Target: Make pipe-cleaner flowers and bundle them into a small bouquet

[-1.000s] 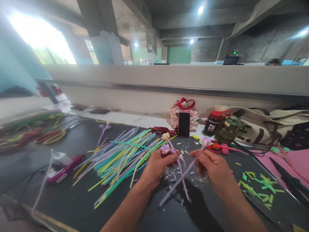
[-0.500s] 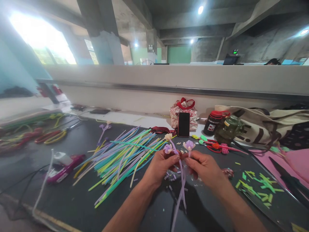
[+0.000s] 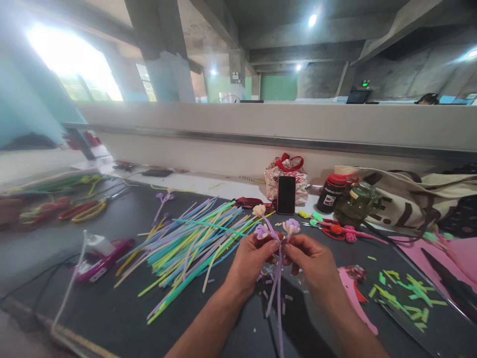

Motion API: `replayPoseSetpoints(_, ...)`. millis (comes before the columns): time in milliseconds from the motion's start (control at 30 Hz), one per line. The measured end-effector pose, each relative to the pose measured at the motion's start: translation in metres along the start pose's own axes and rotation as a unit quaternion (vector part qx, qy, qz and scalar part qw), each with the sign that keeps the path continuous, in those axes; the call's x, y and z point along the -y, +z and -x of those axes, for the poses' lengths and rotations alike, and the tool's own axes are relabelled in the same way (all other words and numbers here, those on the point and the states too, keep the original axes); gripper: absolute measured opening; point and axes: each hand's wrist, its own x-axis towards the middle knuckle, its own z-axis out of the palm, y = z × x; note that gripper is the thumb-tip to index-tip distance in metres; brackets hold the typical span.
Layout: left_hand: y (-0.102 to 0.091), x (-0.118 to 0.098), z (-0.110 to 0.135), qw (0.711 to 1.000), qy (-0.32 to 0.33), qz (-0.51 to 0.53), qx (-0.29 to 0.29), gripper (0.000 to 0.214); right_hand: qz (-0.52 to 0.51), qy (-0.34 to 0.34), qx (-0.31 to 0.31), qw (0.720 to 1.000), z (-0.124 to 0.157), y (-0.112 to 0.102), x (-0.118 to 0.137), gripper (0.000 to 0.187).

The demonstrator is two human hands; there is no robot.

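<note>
My left hand (image 3: 255,258) pinches the lilac fuzzy stems (image 3: 280,303) of a pipe-cleaner flower bunch just below the blooms. On its side are a purple flower (image 3: 261,231) and a cream flower (image 3: 259,211) higher up. My right hand (image 3: 307,253) is closed on the stem of another purple-and-cream flower (image 3: 291,226), its fingertips touching or nearly touching my left ones. The stems hang down together between my wrists. Small lilac cut bits (image 3: 266,282) lie on the dark table below. To the left spreads a loose pile of coloured pipe cleaners (image 3: 201,243).
Behind my hands stand a phone (image 3: 286,195), a red-handled patterned bag (image 3: 274,179), a red-lidded bottle (image 3: 331,193) and a green jug (image 3: 356,204). Green cut pieces (image 3: 406,293) lie right. A pink object (image 3: 356,301) sits by my right forearm; a purple device (image 3: 100,261) lies left.
My right hand has come slightly left, bringing its flower stem against the others. The crossed stems now hang closer together. The pink object beside my right forearm has come into view.
</note>
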Motion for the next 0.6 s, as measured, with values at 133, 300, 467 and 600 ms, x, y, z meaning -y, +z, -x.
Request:
replayPoseSetpoints(133,0.001,0.000,0.000,1.000,0.006,-0.007,-0.008,0.013,0.016,0.005,0.000,1.000,-0.001,0.002,0.000,0.021)
replayPoseSetpoints(300,-0.001,-0.001,-0.001,0.998,-0.001,-0.002,-0.055,0.016,0.013,0.012,-0.002,1.000,0.000,-0.008,0.009,0.021)
replayPoseSetpoints(467,-0.007,-0.004,-0.003,0.999,-0.025,0.011,-0.046,0.020,0.047,0.011,-0.049,0.998,0.003,-0.030,0.025,0.020)
replayPoseSetpoints(600,-0.012,-0.009,-0.004,0.997,-0.023,0.019,-0.066,0.023,0.046,-0.023,-0.123,0.991,0.009,-0.053,0.039,0.026)
